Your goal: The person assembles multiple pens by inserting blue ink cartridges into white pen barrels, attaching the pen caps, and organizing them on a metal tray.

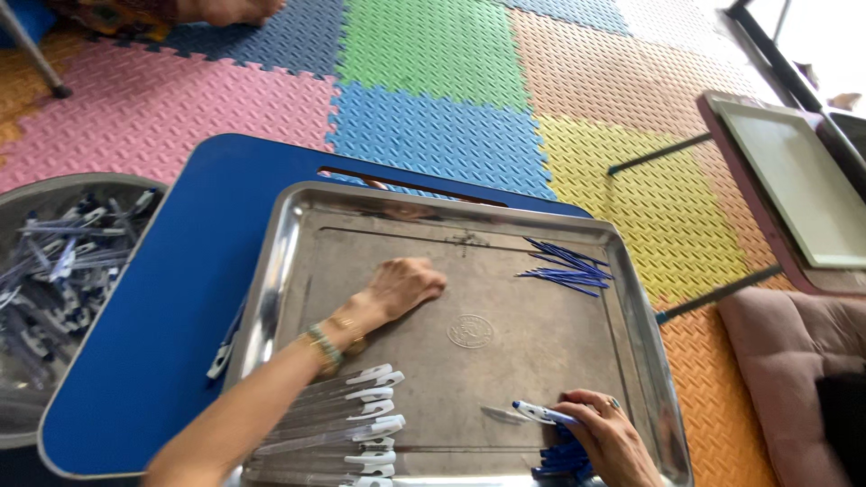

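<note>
Right hand (612, 437) is pinching a clear plastic pen with a blue cap (532, 413) at the steel tray's (289, 243) near edge, while the left hand (401, 287) is resting loosely curled, holding nothing. I'd be gripping closer to the tip for control.

Left hand (401, 287) blurred; its grip contents perhaps hidden.

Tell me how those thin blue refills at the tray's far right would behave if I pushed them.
The blue refills look thin and light, so they would probably scatter. The steel tray looks smooth, so they would likely slide or roll.
</note>
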